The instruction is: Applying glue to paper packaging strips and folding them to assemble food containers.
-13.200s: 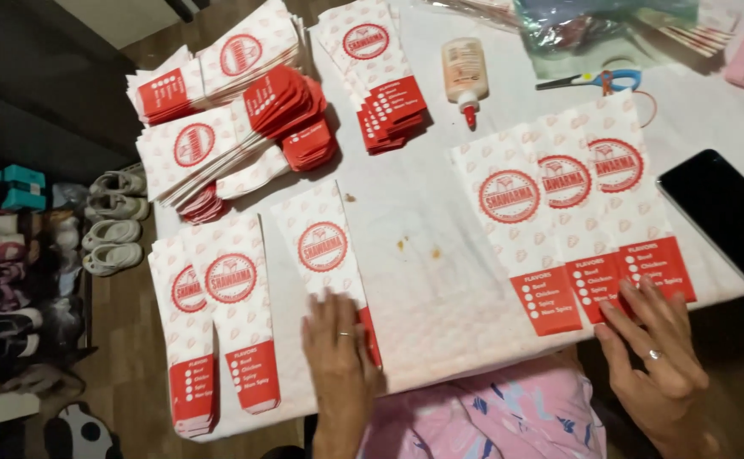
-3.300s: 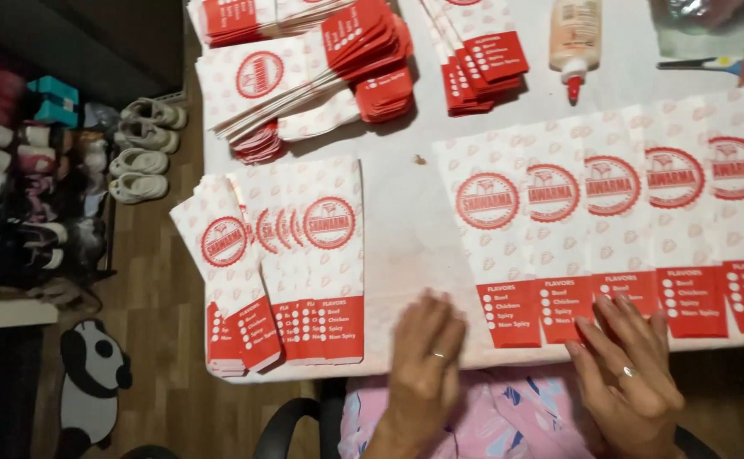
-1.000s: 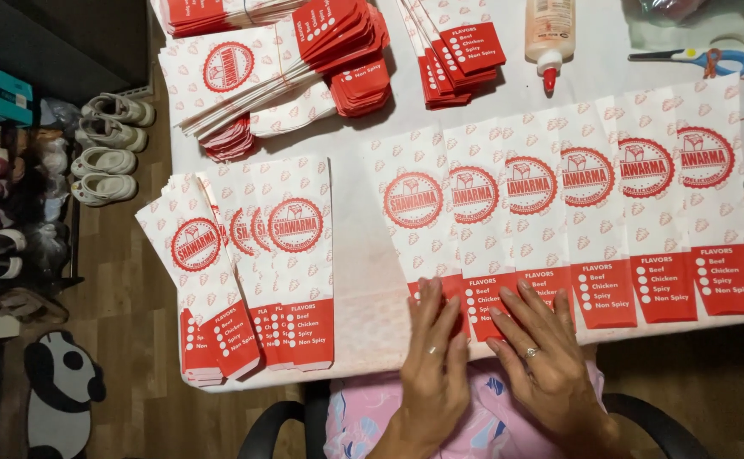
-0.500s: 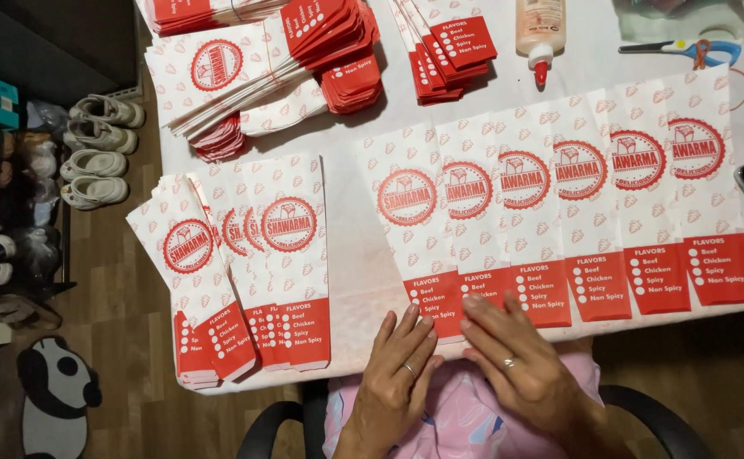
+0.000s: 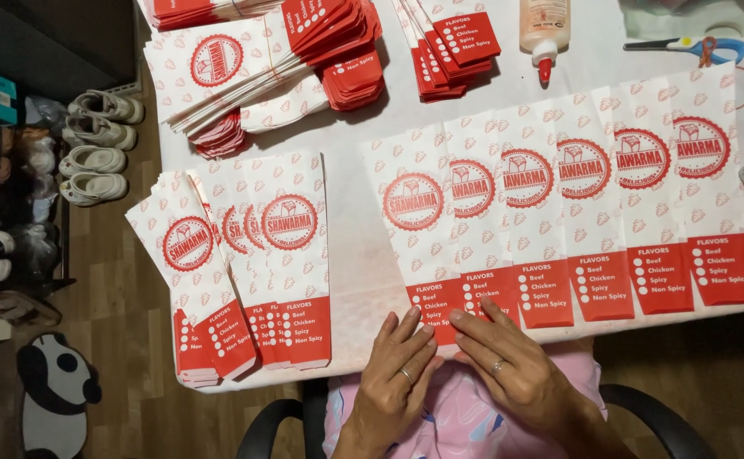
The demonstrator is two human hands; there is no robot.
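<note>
Flat, printed red-and-white paper sleeves [image 5: 559,221] overlap in a row. Left hand [image 5: 396,374] and right hand [image 5: 508,361], fingers spread flat, press the leftmost sleeve's [image 5: 414,229] bottom edge without clasping it.

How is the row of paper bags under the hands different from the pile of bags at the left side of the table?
The row of bags is fanned out evenly, overlapping sideways; the left pile is loosely stacked, some bags tilted. The left hand and right hand touch the row's leftmost bag; nothing touches the left pile. Both show the same white-and-red print with a round emblem.
</note>
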